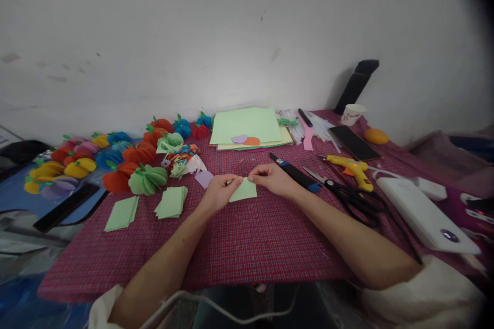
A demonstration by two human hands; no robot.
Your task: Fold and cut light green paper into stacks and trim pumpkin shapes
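A pale green paper rectangle point(244, 193) is pinched along its far edge by both hands, near the middle of the table. My left hand point(224, 190) has thumb and fingers closed on its left side. From the right, my right hand point(272, 179) pinches the same edge close to the left fingertips. Beside my left hand lies a lilac paper piece point(204, 179). Farther left are two stacks of similar green paper, one nearer point(172, 202) and one at the table's left edge point(121, 213).
Paper pumpkins point(148, 179) in several colours crowd the left side, with paper scraps point(183, 159) beside them. Green sheets point(247, 126) lie by the wall. At right are scissors point(353, 200), a yellow glue gun point(353, 168), a phone point(354, 143), a paper cup point(352, 114) and a white power bank point(424, 213).
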